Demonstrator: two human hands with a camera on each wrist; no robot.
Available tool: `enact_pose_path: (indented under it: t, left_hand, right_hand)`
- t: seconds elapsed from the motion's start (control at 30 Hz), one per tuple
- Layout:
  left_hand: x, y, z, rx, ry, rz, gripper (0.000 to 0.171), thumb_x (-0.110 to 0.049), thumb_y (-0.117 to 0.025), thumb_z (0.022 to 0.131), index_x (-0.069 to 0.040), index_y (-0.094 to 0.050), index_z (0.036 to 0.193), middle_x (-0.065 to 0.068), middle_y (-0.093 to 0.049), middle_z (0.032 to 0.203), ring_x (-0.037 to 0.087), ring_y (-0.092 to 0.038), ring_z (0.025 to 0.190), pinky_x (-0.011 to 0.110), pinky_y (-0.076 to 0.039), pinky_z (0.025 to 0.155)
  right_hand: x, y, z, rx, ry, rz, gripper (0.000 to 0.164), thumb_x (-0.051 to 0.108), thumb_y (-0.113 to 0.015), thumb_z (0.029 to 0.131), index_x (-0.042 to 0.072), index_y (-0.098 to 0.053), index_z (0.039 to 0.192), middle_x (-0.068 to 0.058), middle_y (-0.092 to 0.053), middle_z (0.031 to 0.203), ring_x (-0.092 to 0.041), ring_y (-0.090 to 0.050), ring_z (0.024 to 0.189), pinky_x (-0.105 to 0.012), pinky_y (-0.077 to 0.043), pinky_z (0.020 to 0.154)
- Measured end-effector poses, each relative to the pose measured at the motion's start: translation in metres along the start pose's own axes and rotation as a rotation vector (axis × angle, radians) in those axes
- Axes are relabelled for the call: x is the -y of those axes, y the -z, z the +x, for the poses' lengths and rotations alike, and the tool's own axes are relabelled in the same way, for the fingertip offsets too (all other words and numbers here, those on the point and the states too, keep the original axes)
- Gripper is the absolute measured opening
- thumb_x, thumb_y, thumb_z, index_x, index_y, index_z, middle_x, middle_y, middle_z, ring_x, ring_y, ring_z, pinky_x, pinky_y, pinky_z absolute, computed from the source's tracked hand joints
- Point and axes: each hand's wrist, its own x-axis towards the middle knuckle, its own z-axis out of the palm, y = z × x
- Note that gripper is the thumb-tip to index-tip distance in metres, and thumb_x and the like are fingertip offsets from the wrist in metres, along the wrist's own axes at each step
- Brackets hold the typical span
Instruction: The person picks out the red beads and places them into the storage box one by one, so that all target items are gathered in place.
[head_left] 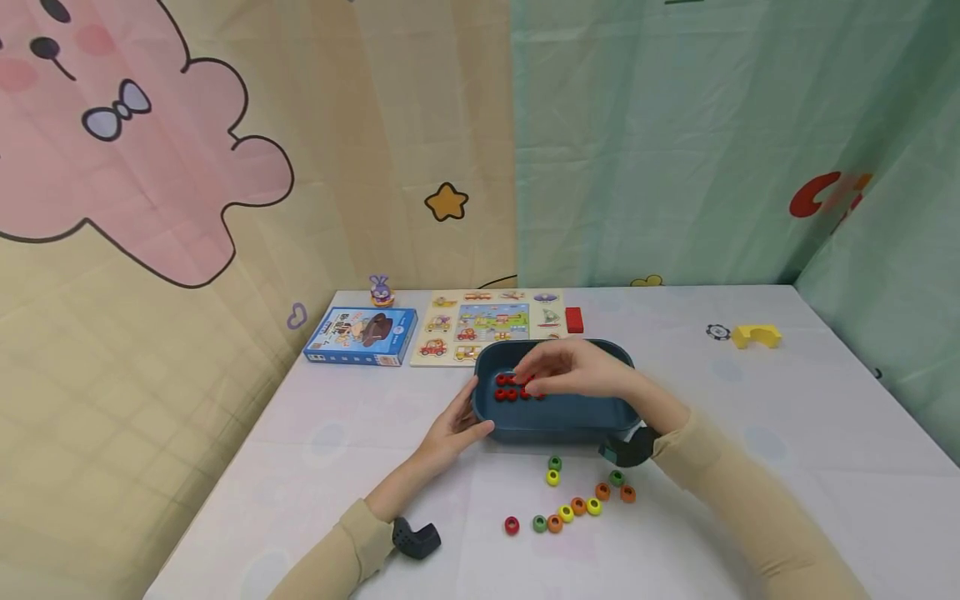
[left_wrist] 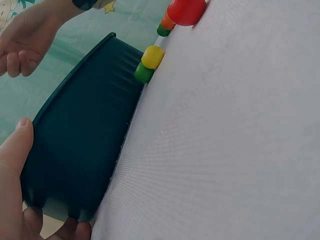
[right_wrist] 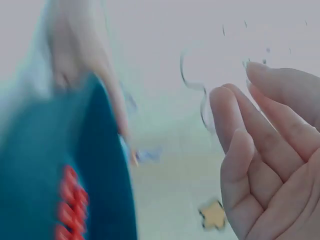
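A dark blue-green plastic bin (head_left: 558,423) stands on the table in front of me. My left hand (head_left: 446,430) grips its left end, the thumb on the near side and the other fingers round the end, as the left wrist view shows. Inside, toward the left, several red beads (head_left: 512,394) lie in two rows. Over the bin hovers my right hand (head_left: 581,370), hiding part of those rows. Its fingers (right_wrist: 265,140) are loosely bent with nothing between them in the right wrist view. In front of the bin lie a lone red bead (head_left: 512,525) and several green, yellow and orange beads (head_left: 578,506).
Behind the bin lie a wooden picture puzzle board (head_left: 435,325), a blue box (head_left: 362,336) and a red block (head_left: 573,320). A small purple rabbit figure (head_left: 381,292) stands behind the box. At the right back sits a yellow arched block (head_left: 756,336). Patterned curtains border the table.
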Motion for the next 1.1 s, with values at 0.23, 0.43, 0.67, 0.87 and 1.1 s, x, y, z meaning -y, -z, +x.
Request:
enact_pose_path:
  t: [0.23, 0.43, 0.67, 0.87, 1.1]
  left_hand:
    - [0.000, 0.000, -0.001, 0.008, -0.040, -0.001, 0.073, -0.016, -0.058, 0.087, -0.009, -0.012, 0.144, 0.018, -0.024, 0.142, 0.035, -0.036, 0.122, 0.046, -0.031, 0.098]
    - [0.001, 0.001, -0.001, 0.013, -0.046, -0.003, 0.073, -0.016, -0.058, 0.087, -0.009, -0.012, 0.144, 0.019, -0.023, 0.142, 0.036, -0.035, 0.122, 0.047, -0.030, 0.099]
    - [0.000, 0.001, -0.001, 0.005, -0.041, -0.003, 0.072, -0.016, -0.058, 0.087, -0.010, -0.014, 0.143, 0.018, -0.023, 0.143, 0.034, -0.034, 0.123, 0.046, -0.031, 0.099]
    - [0.000, 0.001, -0.001, 0.010, -0.042, 0.001, 0.073, -0.017, -0.059, 0.087, -0.011, -0.014, 0.144, 0.017, -0.023, 0.143, 0.033, -0.035, 0.123, 0.046, -0.031, 0.098]
    - [0.001, 0.001, -0.001, 0.008, -0.038, 0.006, 0.073, -0.018, -0.059, 0.087, -0.012, -0.014, 0.144, 0.015, -0.023, 0.143, 0.032, -0.035, 0.124, 0.045, -0.031, 0.098]
  right_hand:
    - [0.015, -0.057, -0.023, 0.150, 0.149, 0.029, 0.018, 0.008, -0.062, 0.084, 0.005, -0.062, 0.101, -0.008, -0.064, 0.095, -0.011, -0.058, 0.075, -0.028, -0.051, 0.062]
    - [-0.018, -0.096, -0.032, 0.243, 0.158, -0.027, 0.024, 0.023, -0.066, 0.082, 0.012, -0.062, 0.102, 0.001, -0.064, 0.093, -0.003, -0.058, 0.077, -0.021, -0.048, 0.057]
    - [-0.039, -0.113, -0.037, 0.251, 0.119, -0.121, 0.029, 0.028, -0.070, 0.077, 0.019, -0.063, 0.103, 0.008, -0.061, 0.085, -0.006, -0.052, 0.068, -0.016, -0.045, 0.055]
    - [-0.048, -0.118, -0.040, 0.234, 0.137, -0.177, 0.030, 0.033, -0.071, 0.075, 0.025, -0.062, 0.102, 0.012, -0.060, 0.084, -0.002, -0.051, 0.071, -0.014, -0.043, 0.057]
    - [-0.051, -0.120, -0.040, 0.205, 0.178, -0.232, 0.025, 0.031, -0.070, 0.076, 0.026, -0.064, 0.099, 0.014, -0.059, 0.084, 0.002, -0.051, 0.075, -0.013, -0.043, 0.061]
